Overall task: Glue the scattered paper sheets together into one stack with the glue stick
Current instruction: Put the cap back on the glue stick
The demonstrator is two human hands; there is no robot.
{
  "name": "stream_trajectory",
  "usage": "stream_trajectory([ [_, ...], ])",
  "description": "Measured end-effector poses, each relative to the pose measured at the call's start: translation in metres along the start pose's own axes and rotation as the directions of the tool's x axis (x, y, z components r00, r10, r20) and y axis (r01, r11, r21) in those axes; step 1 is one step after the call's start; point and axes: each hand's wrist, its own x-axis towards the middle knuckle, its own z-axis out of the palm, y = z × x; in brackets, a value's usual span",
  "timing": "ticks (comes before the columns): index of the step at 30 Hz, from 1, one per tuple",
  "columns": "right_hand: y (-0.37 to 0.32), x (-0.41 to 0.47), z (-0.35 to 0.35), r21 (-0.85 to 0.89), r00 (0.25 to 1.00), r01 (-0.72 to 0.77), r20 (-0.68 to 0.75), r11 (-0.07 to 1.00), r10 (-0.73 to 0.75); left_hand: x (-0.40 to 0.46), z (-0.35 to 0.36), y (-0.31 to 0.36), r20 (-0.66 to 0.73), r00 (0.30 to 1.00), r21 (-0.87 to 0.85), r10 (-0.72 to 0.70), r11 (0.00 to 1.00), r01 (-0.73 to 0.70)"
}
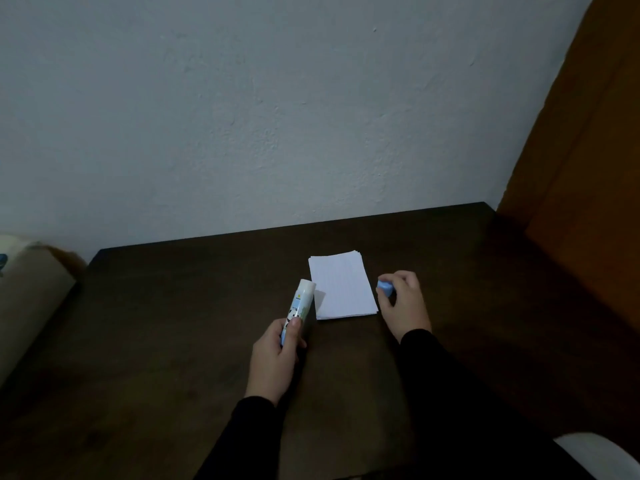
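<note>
Our left hand (273, 355) grips the uncapped glue stick (298, 311), tip pointing far, just left of the paper stack (341, 285) on the desk (173, 323); our right hand (403, 301) pinches its blue cap (385, 288) just right of the stack.

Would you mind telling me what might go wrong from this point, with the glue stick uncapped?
1. The left hand grips the glue stick near its base, its open tip beside the paper stack; it could smear the top sheet by accident.
2. The right hand holds the blue cap, so neither hand steadies the stack, and the sheets could shift.
</note>
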Motion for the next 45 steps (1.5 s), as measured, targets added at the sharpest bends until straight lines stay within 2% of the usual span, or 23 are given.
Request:
stream_trajectory([
  [3, -0.007, -0.008, -0.002, 0.088, 0.997, 0.076, -0.003, 0.993, -0.076, 0.0, 0.0, 0.001, 0.005, 1.0, -0.017, -0.003, 1.0, 0.003],
  [5, -0.018, -0.018, 0.004, 0.217, 0.997, 0.076, -0.042, 0.973, -0.068, 0.0, 0.0, 0.0, 0.019, 1.0, -0.035, -0.001, 0.999, 0.001],
  [7, -0.033, -0.034, 0.015, 0.425, 0.998, 0.03, -0.056, 0.905, -0.007, 0.0, 0.0, -0.002, 0.025, 1.0, -0.069, 0.014, 0.998, -0.012],
  [9, -0.045, -0.05, 0.03, 0.609, 0.999, -0.027, -0.011, 0.793, 0.042, 0.0, -0.001, -0.004, 0.036, 0.999, -0.106, 0.026, 0.994, -0.022],
  [11, -0.049, -0.061, 0.043, 0.678, 0.999, -0.044, 0.03, 0.733, 0.033, -0.001, -0.002, -0.004, 0.046, 0.998, -0.137, 0.036, 0.99, -0.029],
  [13, -0.048, -0.066, 0.048, 0.689, 0.999, -0.052, 0.045, 0.723, 0.029, -0.001, -0.003, -0.004, 0.044, 0.998, -0.159, 0.042, 0.987, -0.034],
  [20, -0.047, -0.059, 0.041, 0.786, 0.98, -0.15, 0.039, 0.599, 0.195, -0.001, -0.003, -0.006, 0.057, 0.996, -0.161, 0.067, 0.985, -0.058],
  [28, -0.048, -0.06, 0.038, 0.789, 0.983, -0.175, 0.112, 0.589, 0.143, -0.002, -0.003, -0.005, 0.062, 0.997, -0.087, 0.055, 0.995, -0.05],
  [33, -0.049, -0.061, 0.035, 0.764, 0.986, -0.159, 0.149, 0.625, 0.068, -0.002, -0.003, -0.006, 0.062, 0.997, -0.08, 0.051, 0.996, -0.046],
  [45, -0.051, -0.059, 0.036, 0.78, 0.975, -0.217, 0.204, 0.587, 0.09, -0.001, -0.003, -0.01, 0.057, 0.997, -0.114, 0.059, 0.992, -0.052],
])
